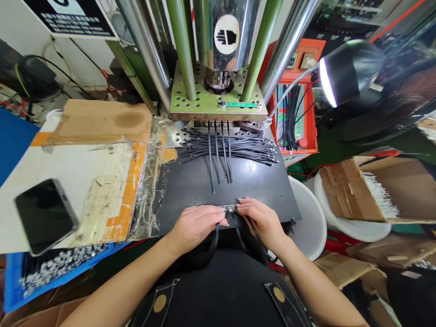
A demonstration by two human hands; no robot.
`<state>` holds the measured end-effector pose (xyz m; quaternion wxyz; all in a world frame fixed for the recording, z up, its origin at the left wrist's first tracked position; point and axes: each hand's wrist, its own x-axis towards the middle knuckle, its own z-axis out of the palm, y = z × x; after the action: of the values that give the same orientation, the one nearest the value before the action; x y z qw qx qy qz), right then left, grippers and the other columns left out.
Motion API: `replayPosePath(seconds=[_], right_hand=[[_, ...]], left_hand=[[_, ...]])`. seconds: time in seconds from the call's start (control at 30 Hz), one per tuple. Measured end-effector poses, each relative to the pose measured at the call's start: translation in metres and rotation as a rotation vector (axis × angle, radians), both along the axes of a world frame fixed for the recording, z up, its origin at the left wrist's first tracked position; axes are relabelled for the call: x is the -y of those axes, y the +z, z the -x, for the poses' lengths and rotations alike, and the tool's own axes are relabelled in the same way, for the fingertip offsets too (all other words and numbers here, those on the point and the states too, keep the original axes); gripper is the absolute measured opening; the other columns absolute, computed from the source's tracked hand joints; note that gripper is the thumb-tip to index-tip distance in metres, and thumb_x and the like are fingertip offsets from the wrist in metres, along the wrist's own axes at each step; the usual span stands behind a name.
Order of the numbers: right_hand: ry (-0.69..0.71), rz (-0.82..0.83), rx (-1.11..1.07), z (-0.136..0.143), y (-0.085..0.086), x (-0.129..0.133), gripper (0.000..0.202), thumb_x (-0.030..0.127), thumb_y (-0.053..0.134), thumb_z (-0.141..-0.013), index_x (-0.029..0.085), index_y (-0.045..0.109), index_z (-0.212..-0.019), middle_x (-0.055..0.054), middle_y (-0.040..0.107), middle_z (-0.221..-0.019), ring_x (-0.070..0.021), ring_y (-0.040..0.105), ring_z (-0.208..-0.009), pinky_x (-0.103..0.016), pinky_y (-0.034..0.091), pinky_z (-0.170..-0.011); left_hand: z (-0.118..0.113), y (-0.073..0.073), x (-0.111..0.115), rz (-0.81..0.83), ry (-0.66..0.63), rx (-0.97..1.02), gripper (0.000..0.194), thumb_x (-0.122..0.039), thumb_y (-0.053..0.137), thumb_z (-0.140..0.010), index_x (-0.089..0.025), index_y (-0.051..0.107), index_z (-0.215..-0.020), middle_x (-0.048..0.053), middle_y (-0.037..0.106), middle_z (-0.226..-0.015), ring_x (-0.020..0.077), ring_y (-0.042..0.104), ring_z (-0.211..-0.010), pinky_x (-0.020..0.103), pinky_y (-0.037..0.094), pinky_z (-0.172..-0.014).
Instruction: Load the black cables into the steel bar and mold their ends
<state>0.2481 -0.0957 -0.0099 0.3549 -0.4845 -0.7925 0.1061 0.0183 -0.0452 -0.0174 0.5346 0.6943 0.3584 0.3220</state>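
Observation:
My left hand (200,225) and my right hand (260,218) meet at the front edge of the black work plate (184,186). Between them they hold a small metal piece (230,208), each gripping one end. Black straps (237,232) hang down from it toward my lap. Beyond my hands, several thin black strips (218,159) run lengthwise out from under the green press plate (218,102). A pile of black strips with metal ends (252,146) lies crosswise beneath them.
A phone (46,215) rests on the taped cardboard (95,181) at left, above a blue tray (13,281) of parts. Right of the plate are a white bucket (308,218), a red control box (306,113) and a lit lamp (350,70). A wrench (240,104) lies on the press.

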Motion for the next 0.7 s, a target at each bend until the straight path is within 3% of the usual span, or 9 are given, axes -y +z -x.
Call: replayPosePath(seconds=[0.13, 0.27, 0.4, 0.5, 0.6, 0.7], right_hand=[[-0.018, -0.026, 0.114, 0.004, 0.005, -0.002, 0.021, 0.009, 0.045, -0.091, 0.017, 0.065, -0.089, -0.008, 0.070, -0.089, -0.0195, 0.065, -0.093, -0.036, 0.057, -0.083], [-0.065, 0.007, 0.087, 0.008, -0.004, -0.002, 0.020, 0.012, 0.045, -0.092, 0.018, 0.064, -0.088, -0.008, 0.067, -0.089, -0.0179, 0.061, -0.087, -0.034, 0.054, -0.079], [-0.131, 0.027, 0.074, 0.004, -0.020, 0.007, 0.024, 0.014, 0.047, -0.091, 0.017, 0.059, -0.112, -0.014, 0.059, -0.113, -0.0233, 0.054, -0.110, -0.043, 0.051, -0.091], [-0.164, 0.032, 0.070, -0.001, -0.024, 0.013, 0.033, 0.012, 0.050, -0.089, 0.015, 0.053, -0.122, -0.017, 0.052, -0.123, -0.0275, 0.046, -0.120, -0.051, 0.046, -0.099], [-0.179, 0.043, 0.053, -0.005, -0.024, 0.016, 0.032, 0.014, 0.052, -0.089, 0.016, 0.052, -0.121, -0.017, 0.052, -0.123, -0.0284, 0.046, -0.120, -0.053, 0.046, -0.099], [-0.173, 0.055, 0.041, -0.006, -0.023, 0.015, 0.033, 0.013, 0.051, -0.090, 0.018, 0.052, -0.122, -0.016, 0.051, -0.124, -0.0279, 0.047, -0.120, -0.053, 0.047, -0.098]], left_hand=[[0.004, -0.003, 0.001, -0.152, -0.011, -0.048, 0.023, -0.013, 0.073, -0.073, -0.030, 0.077, -0.088, 0.005, 0.075, -0.096, 0.0204, 0.069, -0.096, 0.029, 0.051, -0.092], [-0.004, 0.009, 0.002, -0.376, -0.112, -0.148, 0.026, -0.013, 0.067, -0.078, -0.030, 0.076, -0.096, 0.005, 0.075, -0.099, 0.0194, 0.069, -0.096, 0.027, 0.051, -0.089], [-0.014, 0.021, -0.002, -0.344, -0.166, -0.189, 0.025, -0.016, 0.064, -0.081, -0.029, 0.075, -0.099, 0.007, 0.074, -0.101, 0.0205, 0.068, -0.098, 0.029, 0.050, -0.090], [-0.009, 0.019, -0.005, -0.268, -0.171, -0.173, 0.029, -0.015, 0.063, -0.082, -0.030, 0.074, -0.104, 0.008, 0.072, -0.106, 0.0200, 0.066, -0.101, 0.030, 0.049, -0.093], [0.001, 0.010, -0.003, -0.212, -0.070, -0.128, 0.032, -0.012, 0.060, -0.083, -0.030, 0.073, -0.107, 0.008, 0.069, -0.111, 0.0197, 0.064, -0.107, 0.030, 0.049, -0.094], [0.007, 0.001, 0.003, -0.232, 0.129, -0.079, 0.026, -0.011, 0.063, -0.082, -0.027, 0.075, -0.098, 0.007, 0.071, -0.097, 0.0200, 0.065, -0.105, 0.030, 0.050, -0.093]])
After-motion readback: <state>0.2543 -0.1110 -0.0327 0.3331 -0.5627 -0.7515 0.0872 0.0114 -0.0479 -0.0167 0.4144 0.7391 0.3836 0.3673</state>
